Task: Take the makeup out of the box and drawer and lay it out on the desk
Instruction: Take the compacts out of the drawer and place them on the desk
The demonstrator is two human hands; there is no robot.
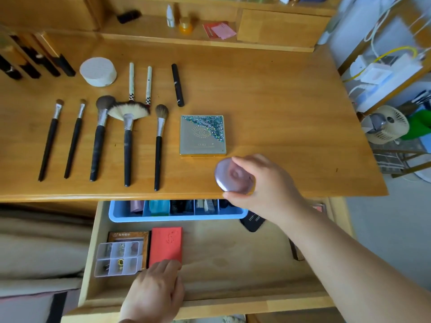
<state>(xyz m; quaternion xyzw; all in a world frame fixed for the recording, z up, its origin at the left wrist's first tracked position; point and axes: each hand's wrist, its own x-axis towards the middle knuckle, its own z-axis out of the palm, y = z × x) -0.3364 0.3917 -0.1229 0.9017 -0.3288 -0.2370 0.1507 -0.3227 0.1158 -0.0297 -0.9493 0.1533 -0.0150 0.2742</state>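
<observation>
My right hand point(268, 185) grips a round mauve compact point(229, 176) just above the desk's front edge, right below a square glittery palette point(202, 135). Inside the open drawer point(233, 271), my left hand point(155, 292) has its fingertips touching the near end of a red flat case point(166, 244). Several makeup brushes point(127, 141) lie in a row on the desk, with two white pencils point(140, 82), a black tube point(177, 85) and a white round pad box point(98, 71) behind them.
A blue divided tray point(177, 214) with small items sits at the drawer's back, half under the desk. A clear compartment box point(117, 258), a brown box and a black case point(253, 221) lie in the drawer. Black lipsticks stand far left; a fan stands right of the desk.
</observation>
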